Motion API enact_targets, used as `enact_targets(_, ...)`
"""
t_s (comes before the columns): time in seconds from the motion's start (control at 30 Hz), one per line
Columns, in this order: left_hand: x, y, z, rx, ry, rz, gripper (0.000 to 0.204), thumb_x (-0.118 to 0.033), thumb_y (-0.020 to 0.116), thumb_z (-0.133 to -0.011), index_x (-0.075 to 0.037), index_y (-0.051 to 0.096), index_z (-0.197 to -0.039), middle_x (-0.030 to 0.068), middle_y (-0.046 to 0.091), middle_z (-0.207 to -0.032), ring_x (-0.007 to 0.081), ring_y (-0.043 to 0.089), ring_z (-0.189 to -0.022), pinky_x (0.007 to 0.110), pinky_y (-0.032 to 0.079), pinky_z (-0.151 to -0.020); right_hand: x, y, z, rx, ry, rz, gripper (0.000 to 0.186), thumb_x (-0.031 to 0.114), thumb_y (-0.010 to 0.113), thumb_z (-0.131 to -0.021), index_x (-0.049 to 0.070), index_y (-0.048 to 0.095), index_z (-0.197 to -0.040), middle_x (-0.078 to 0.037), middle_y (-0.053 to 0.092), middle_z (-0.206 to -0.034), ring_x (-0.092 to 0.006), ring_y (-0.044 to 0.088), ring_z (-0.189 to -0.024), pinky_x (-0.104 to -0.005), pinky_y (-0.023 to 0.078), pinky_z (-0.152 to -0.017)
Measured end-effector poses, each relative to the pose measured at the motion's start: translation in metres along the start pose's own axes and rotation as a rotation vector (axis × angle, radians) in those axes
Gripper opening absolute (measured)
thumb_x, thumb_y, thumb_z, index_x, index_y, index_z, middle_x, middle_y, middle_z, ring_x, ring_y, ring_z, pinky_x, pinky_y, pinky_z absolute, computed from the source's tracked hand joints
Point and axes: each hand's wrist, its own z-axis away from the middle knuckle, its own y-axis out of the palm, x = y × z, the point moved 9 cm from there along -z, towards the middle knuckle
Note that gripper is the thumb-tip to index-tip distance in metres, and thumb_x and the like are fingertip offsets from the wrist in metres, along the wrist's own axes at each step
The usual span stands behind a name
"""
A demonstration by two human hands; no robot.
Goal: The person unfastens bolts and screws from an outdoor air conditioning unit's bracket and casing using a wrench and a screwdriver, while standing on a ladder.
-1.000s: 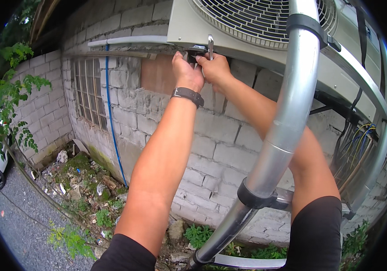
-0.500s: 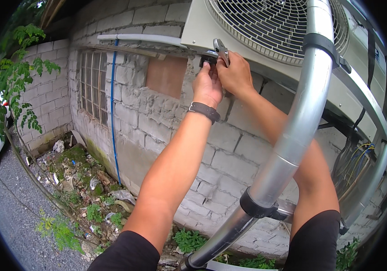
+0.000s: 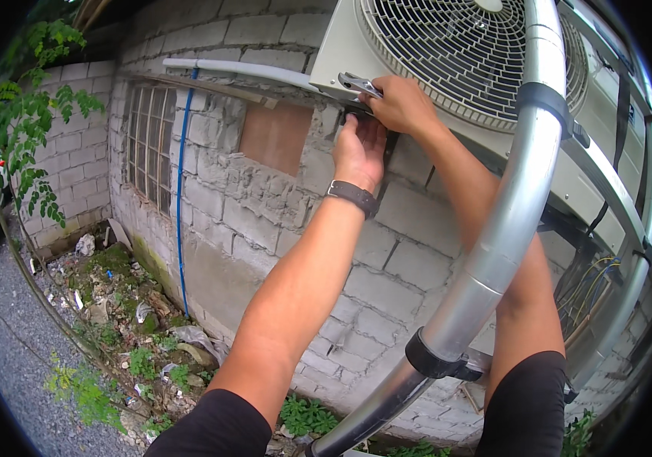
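Observation:
My right hand (image 3: 404,105) is closed around the handle of an adjustable wrench (image 3: 358,84), whose metal head points left along the lower corner of a beige outdoor air-conditioner unit (image 3: 343,55). Just below, my left hand (image 3: 359,154) reaches up palm toward me, thumb and fingers curled at a dark piece under that corner. What its fingertips grip is mostly hidden by my right hand and the unit's edge. A dark strap (image 3: 353,198) circles my left wrist.
A thick metal ladder rail (image 3: 486,263) with black collars (image 3: 428,354) crosses in front of my right arm. Behind is a grey block wall (image 3: 280,266) with a white pipe (image 3: 242,70), blue pipe (image 3: 183,190) and barred window (image 3: 151,141). Loose wires (image 3: 588,282) hang at right; rubble (image 3: 124,305) lies below.
The wrench has swung from nearly upright to lying leftward, and my right hand has turned with it. My left hand has shifted slightly right and down. The view has tilted a little.

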Motion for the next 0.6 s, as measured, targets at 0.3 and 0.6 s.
enact_targets(0.3,-0.002,-0.002,-0.001,-0.026,0.083,0.077,0.024,-0.020,0.052,-0.106,0.001,0.052,-0.117,0.0120,0.056,-0.114,0.0251,0.058,-0.107,0.040,0.053,-0.099,-0.003,0.016,-0.003,0.151,0.133,-0.146,0.028,0.033,0.072,-0.089,0.012,0.078,-0.107,-0.018,0.075,-0.096,-0.0365,0.070,-0.093,-0.0458,0.054,-0.083)
enact_targets(0.6,-0.003,-0.002,0.000,0.008,0.140,0.026,0.022,-0.017,0.051,-0.106,0.002,0.051,-0.118,0.0121,0.056,-0.113,0.0245,0.058,-0.109,0.039,0.054,-0.099,-0.016,0.022,-0.008,0.149,0.132,-0.208,0.031,0.037,0.073,-0.088,0.013,0.078,-0.108,-0.017,0.075,-0.096,-0.0344,0.071,-0.096,-0.0442,0.054,-0.084)
